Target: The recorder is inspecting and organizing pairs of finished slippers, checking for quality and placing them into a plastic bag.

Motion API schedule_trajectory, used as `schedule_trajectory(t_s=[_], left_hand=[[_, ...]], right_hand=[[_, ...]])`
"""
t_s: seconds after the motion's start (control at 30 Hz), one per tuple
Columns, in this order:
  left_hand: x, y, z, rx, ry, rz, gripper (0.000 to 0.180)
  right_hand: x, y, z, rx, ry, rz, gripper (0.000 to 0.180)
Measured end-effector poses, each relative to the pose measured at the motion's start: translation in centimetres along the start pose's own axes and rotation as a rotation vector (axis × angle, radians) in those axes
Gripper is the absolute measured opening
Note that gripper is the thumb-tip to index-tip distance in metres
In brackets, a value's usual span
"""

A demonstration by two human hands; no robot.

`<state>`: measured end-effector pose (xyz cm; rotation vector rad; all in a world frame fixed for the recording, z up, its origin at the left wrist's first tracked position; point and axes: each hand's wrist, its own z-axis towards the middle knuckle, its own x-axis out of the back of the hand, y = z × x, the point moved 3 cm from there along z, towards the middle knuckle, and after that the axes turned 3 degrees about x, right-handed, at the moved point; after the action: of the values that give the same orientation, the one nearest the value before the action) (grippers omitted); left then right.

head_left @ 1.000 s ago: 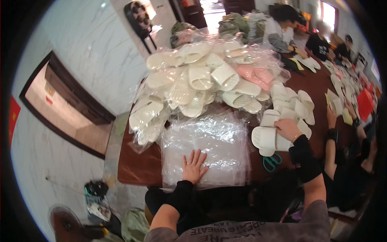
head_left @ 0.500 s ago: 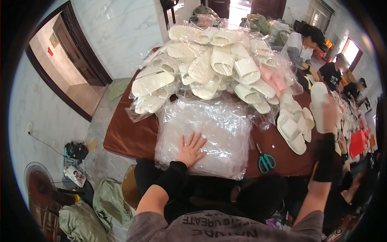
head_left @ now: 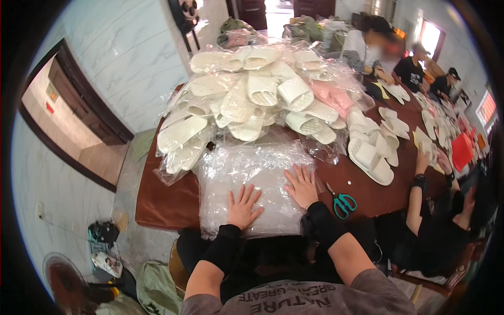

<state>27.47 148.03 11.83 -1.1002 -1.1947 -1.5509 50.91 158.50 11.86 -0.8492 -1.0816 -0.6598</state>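
Observation:
A thick stack of clear plastic bags point(head_left: 247, 173) lies at the near edge of a dark brown table point(head_left: 163, 194). My left hand point(head_left: 243, 206) rests flat on the stack's near part, fingers spread, holding nothing. My right hand point(head_left: 302, 186) lies flat on the stack's right side, fingers apart too. Behind the stack rises a heap of white slippers in clear bags point(head_left: 247, 100). Loose white slippers point(head_left: 371, 157) lie to the right of my right hand.
Teal-handled scissors point(head_left: 342, 202) lie on the table right of the stack. A person in black point(head_left: 446, 220) sits at my right, and more people sit along the far right side. A fan point(head_left: 65, 278) and bags stand on the floor at lower left.
My right hand has let go of the white slippers at the right and come down flat on the plastic stack. My left hand has stayed on the stack.

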Motion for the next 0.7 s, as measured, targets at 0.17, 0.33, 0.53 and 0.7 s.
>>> schedule_trajectory(t_s=[0.17,0.33,0.53,0.7], left_hand=[[2.8,-3.2,1.7,0.056,-0.345,-0.455,0.052],[9.7,-3.4,6.5,0.149,-0.178,-0.88,0.04],[13.9,-4.9,17.9,0.499,0.454,-1.385,0.06],[15.1,-7.3,23.8,0.722,0.34,-1.243,0.067]], right_hand=[[-0.3,0.2,-0.2,0.008,0.054,0.004,0.057],[0.1,0.1,-0.1,0.006,0.072,0.014,0.057],[-0.2,0.3,-0.3,0.001,0.079,0.045,0.055],[0.0,0.3,-0.2,0.0,0.052,0.044,0.054]])
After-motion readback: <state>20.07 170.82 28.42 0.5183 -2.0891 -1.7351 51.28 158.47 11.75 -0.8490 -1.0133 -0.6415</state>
